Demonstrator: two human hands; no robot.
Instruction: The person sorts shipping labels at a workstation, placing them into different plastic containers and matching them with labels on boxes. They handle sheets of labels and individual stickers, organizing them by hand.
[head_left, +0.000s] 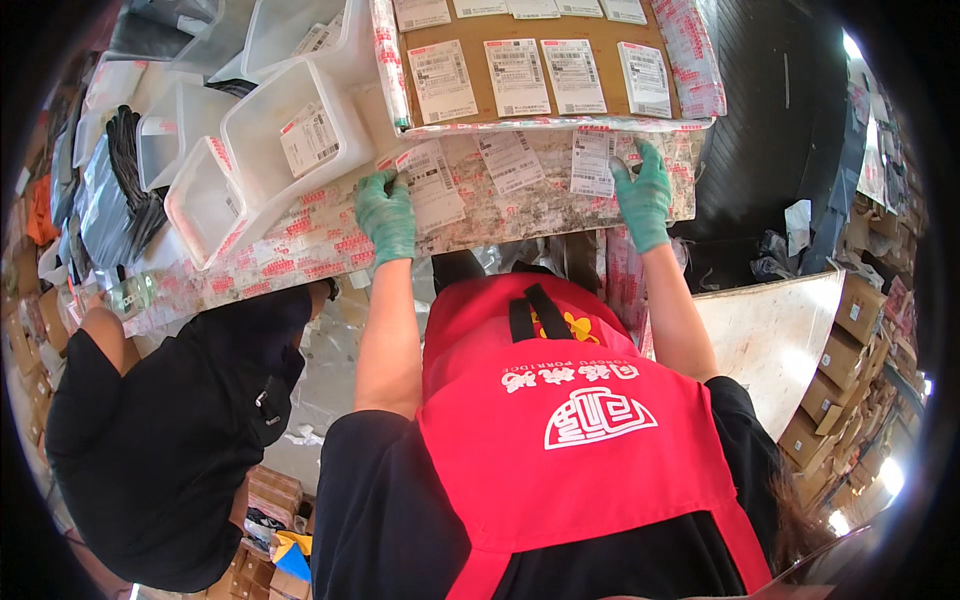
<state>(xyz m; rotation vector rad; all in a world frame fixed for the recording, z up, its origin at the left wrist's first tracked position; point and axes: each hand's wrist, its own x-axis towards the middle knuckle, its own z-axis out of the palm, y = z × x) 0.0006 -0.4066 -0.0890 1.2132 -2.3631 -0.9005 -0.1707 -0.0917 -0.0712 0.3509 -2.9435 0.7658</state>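
My left hand, in a green work glove, pinches the corner of a printed shipping label lying on the worktable's front strip. My right hand, gloved alike, has its thumb and fingers spread and looks to hold nothing. Its thumb is beside another shipping label at the tray's front edge. Between my hands, a tilted label rests on the table. Just beyond, a shallow cardboard tray edged with red-and-white printed tape holds rows of label stacks, such as a stack of labels at right.
Translucent plastic bins stand at left, one with labels inside. Near them lie grey and black plastic bags. A person in black is at my left by the taped table. At right are a dark ribbed surface and cardboard boxes.
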